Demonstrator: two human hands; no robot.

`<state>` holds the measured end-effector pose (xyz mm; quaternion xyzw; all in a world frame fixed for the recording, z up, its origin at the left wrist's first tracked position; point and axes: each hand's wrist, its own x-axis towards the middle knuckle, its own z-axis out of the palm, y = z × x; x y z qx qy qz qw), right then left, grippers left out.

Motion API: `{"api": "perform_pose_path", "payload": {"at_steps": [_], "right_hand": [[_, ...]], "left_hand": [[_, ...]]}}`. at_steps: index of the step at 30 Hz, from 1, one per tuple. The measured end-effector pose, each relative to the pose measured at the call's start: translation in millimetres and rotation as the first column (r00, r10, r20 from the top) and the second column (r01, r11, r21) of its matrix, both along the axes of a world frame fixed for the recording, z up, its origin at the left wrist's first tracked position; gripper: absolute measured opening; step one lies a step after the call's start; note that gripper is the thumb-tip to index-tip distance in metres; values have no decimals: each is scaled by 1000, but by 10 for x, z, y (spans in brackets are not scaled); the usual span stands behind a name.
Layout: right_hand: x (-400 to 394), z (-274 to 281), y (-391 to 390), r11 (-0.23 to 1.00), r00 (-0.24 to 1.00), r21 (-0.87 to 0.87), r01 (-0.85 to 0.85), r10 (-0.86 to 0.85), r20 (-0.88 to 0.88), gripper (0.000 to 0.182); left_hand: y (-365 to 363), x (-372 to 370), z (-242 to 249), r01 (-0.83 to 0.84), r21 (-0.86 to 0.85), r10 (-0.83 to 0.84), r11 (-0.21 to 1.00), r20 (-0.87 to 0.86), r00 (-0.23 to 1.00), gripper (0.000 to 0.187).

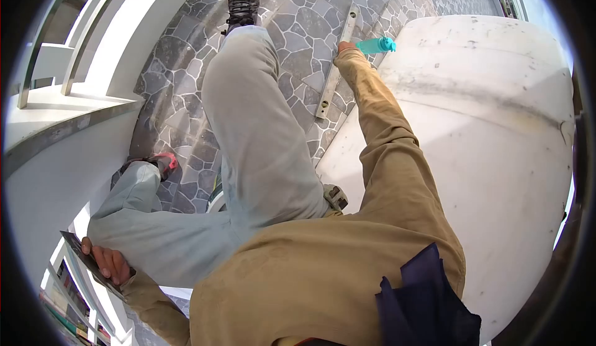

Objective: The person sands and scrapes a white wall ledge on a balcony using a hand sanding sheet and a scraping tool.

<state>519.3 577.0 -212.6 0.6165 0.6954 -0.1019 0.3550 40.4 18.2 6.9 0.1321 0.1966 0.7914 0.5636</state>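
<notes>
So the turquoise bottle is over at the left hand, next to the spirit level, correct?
Wrong hand: the head view shows the turquoise bottle at the right hand. It is next to the spirit level, as you say.

Grey stone-patterned floor [177,51] with dark shoes [243,2] and, apparently, a spirit level [329,89].

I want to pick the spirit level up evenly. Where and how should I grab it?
Take the spirit level mid-length, by the right hand, between its end vials. Come from the side of the turquoise bottle, fingers across it: it's long, straight and narrow, so a central hold should balance.
</notes>
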Motion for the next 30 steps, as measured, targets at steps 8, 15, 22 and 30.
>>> {"api": "perform_pose_path", "payload": {"at_steps": [8,15,22,30], "right_hand": [[412,-551,-303,889,624,-135,438,-409,-666,53],[-210,22,370,864,212,-389,319,-465,-860,45],[-1826,2592,333,980,-337,-78,-185,-137,-932,35],[-3219,2766,-1917,416,-470,648,-638,456,-755,30]], "left_hand": [[-49,63,-37,-46,-8,45,999,-89,995,25],[-198,141,-18,-213,-225,163,951,-219,962,30],[119,369,142,-432,-560,261,707,-361,895,30],[557,524,240,-284,-628,115,725,-295,948,36]]}}
